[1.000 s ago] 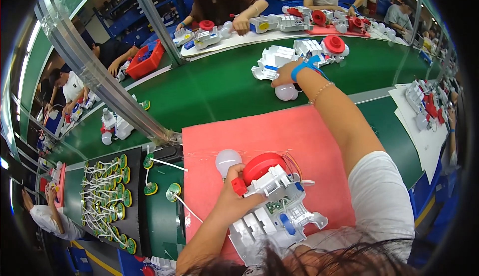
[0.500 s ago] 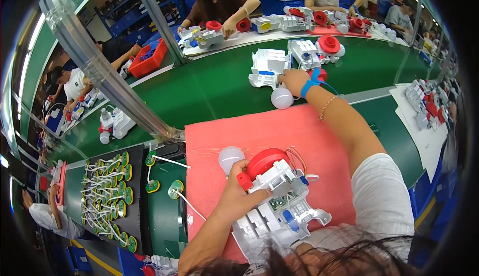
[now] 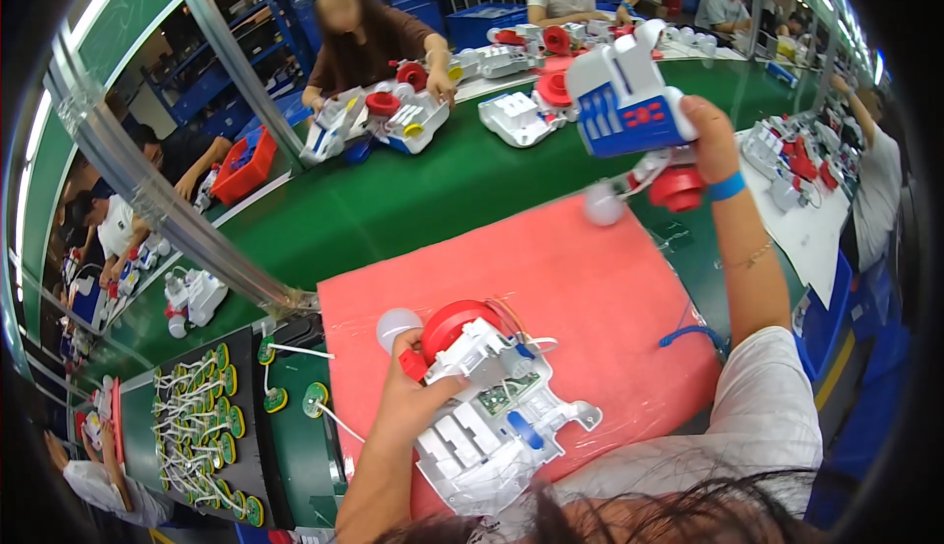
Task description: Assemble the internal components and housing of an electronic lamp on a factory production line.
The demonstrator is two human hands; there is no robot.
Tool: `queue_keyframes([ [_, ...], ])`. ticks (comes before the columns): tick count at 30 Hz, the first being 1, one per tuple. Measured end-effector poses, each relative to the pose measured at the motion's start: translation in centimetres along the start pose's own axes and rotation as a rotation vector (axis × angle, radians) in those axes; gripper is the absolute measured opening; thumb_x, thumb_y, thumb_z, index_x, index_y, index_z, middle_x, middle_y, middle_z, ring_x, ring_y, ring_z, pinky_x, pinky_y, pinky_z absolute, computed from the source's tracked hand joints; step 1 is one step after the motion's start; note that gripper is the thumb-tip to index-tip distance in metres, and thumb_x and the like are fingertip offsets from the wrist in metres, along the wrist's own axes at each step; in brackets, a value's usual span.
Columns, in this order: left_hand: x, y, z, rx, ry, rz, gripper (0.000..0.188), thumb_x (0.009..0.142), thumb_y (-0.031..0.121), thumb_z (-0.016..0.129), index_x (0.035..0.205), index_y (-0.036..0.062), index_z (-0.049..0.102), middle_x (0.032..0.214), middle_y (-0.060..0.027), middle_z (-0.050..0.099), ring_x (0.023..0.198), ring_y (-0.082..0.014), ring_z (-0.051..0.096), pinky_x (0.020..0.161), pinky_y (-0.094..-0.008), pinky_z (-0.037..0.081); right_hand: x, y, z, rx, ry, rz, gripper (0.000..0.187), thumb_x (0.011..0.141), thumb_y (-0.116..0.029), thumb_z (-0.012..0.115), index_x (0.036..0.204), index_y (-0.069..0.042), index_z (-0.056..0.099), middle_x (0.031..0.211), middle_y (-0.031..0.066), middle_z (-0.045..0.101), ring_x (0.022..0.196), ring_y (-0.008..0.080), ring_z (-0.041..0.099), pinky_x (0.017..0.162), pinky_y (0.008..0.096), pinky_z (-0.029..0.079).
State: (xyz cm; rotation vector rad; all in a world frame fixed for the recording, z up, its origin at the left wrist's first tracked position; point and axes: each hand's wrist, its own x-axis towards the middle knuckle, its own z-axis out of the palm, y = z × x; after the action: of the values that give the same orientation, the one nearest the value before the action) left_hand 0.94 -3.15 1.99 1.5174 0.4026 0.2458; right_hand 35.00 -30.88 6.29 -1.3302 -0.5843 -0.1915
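On the near red mat (image 3: pixel 590 288), left hand (image 3: pixel 418 401) grip clamps an open white toy chassis (image 3: pixel 492 416); right hand (image 3: pixel 710 136) grip holds a blue-and-white toy housing (image 3: pixel 624 102) aloft, far right.

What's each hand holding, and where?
Right hand: white-and-blue plastic toy housing, lifted by its lower edge. Left hand: open white toy chassis, beside its red wheel.
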Motion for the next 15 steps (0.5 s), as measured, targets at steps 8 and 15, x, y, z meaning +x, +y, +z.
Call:
queue_keyframes([
  [8, 0.0, 0.1, 0.6, -0.027, 0.013, -0.026, 0.066, 0.058, 0.000, 0.071, 0.114, 0.0035, 0.038, 0.103, -0.0079, 0.052, 0.096, -0.0174, 0.053, 0.085, -0.0312, 0.043, -0.7, -6.3, -9.1, -1.108, -0.176, -0.230, 0.035, 0.068, -0.031, 0.074, 0.073, 0.001, 0.061, 0.072, 0.0123, 0.059, 0.064, 0.0223, 0.057, 0.062, 0.0320, 0.045],
  [15, 0.1, -0.2, 0.5, 0.017, 0.075, -0.010, 0.065, 0.057, 0.000, 0.072, 0.113, 0.0031, 0.039, 0.102, -0.0075, 0.052, 0.095, -0.0176, 0.054, 0.084, -0.0307, 0.044, -2.0, 1.9, -8.1, -1.433, -0.519, -0.010, 0.042, 0.062, -0.044, 0.071, 0.078, -0.005, 0.066, 0.086, 0.0110, 0.062, 0.082, 0.0302, 0.059, 0.074, 0.0402, 0.047],
])
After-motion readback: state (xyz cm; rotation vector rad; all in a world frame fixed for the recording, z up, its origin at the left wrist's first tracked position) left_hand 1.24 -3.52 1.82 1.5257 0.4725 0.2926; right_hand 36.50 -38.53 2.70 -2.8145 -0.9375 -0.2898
